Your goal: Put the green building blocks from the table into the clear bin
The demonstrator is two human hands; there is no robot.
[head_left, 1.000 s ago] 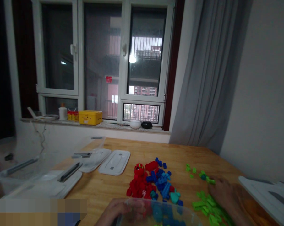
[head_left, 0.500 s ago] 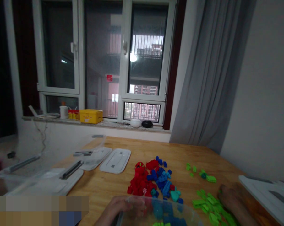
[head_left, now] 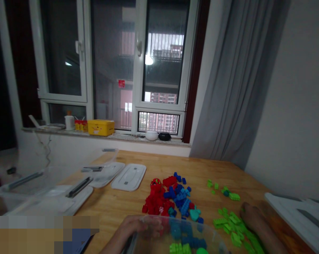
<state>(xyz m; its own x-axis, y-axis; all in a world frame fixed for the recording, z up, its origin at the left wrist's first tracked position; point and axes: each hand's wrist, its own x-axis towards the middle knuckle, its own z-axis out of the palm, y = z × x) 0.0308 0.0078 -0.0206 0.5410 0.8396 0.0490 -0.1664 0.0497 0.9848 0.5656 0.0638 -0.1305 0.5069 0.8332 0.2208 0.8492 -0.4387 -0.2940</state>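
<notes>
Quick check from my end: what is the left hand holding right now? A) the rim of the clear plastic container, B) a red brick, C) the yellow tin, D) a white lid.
A: the left hand grips the near rim of the clear plastic container, which holds blue and green bricks, while the white lid lies untouched farther back on the table.
</notes>
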